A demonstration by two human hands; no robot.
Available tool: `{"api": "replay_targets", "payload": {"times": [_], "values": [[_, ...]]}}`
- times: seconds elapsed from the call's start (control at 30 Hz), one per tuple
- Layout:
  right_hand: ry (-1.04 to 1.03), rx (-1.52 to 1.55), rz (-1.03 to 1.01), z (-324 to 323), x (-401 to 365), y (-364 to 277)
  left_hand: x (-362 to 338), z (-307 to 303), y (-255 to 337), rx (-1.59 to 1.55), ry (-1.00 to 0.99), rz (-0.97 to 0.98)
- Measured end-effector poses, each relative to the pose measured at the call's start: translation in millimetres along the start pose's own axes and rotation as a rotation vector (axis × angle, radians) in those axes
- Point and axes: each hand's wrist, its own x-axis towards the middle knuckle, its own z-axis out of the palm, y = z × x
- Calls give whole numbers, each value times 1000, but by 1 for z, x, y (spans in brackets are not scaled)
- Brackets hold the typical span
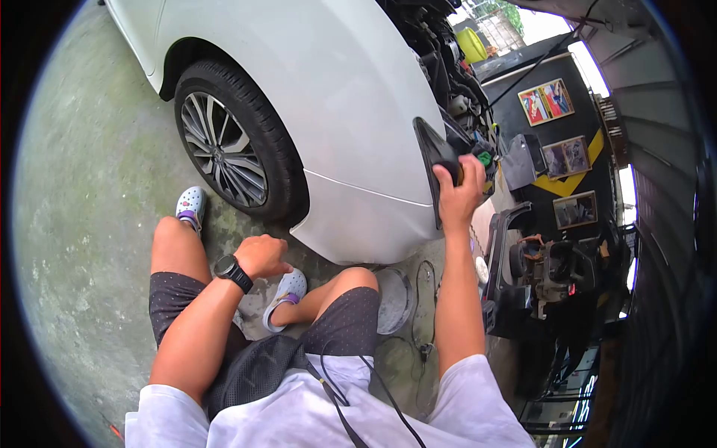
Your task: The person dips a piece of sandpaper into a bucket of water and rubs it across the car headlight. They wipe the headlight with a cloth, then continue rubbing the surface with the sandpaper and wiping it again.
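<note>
A white car's front fender and bumper (358,160) fill the middle of the view. At its front corner, my right hand (461,190) has thumb and fingers closed around a small dark object (451,171) with a bit of yellow, its kind not clear. This lies against the black triangular headlight area (429,142) at the panel's edge. My left hand (261,256), with a black watch (233,273) on the wrist, hovers above my knees, apart from the car. Its fingers are curled and the thumb points right; nothing shows in it.
The front wheel (224,145) stands close by on the left. A round grey lid-like thing (394,302) and a black cable (416,317) lie on the concrete floor (89,246). A removed dark bumper part (502,246) and framed pictures (546,101) are at the right.
</note>
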Motion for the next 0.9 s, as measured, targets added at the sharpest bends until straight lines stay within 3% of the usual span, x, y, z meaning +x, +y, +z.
{"api": "replay_targets", "payload": {"times": [0.17, 0.37, 0.47, 0.57, 0.77, 0.9], "values": [[-17, -21, 0, -15, -27, 23, -4, -5, -2, -15, 21, -19], [0, 43, -17, 10, 17, -23, -3, 5, -2, 0, 1, 3], [-31, -94, -62, -3, -6, 1, -2, 0, -2, -11, 19, 11], [-62, -49, 27, -18, -36, 18, -5, -9, -2, -18, 23, -6], [-3, 30, 27, 3, 7, -15, -3, 2, -3, -7, -2, 16], [19, -53, 2, -3, -12, 0, -1, -1, 3, -2, 7, 18]]}}
